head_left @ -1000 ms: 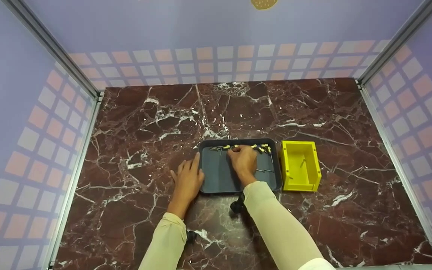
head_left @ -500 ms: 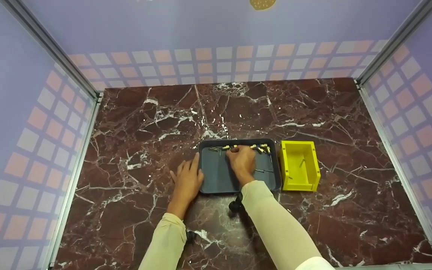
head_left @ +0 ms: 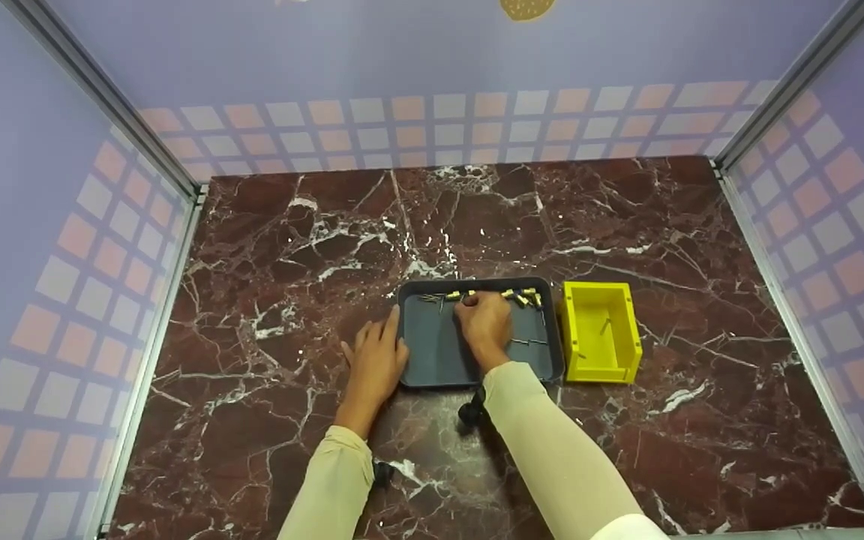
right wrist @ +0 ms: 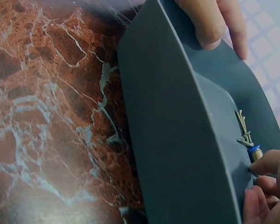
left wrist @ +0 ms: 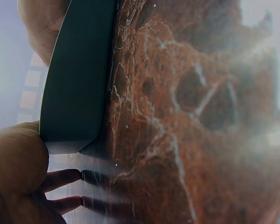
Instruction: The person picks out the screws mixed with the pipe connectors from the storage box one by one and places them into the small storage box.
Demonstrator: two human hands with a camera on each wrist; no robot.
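Observation:
A dark grey tray holds brass fittings along its far wall and thin screws at its far left corner. My right hand reaches into the tray with bent fingers at the far wall. In the right wrist view its fingertips touch or nearly touch a brass fitting with a blue ring, beside several screws. Whether anything is pinched between them is hidden. At the tray's left side my left hand rests with extended fingers, the index finger and thumb against the wall.
Just right of the tray stands a yellow bin with a couple of screws inside. Two more screws lie in the tray's right part. Panels enclose the dark red marble-patterned table at the back and sides.
The right hand stays at the far wall of the tray with only slight finger movement. A screw near its fingertips has shifted a little. The left hand has not moved.

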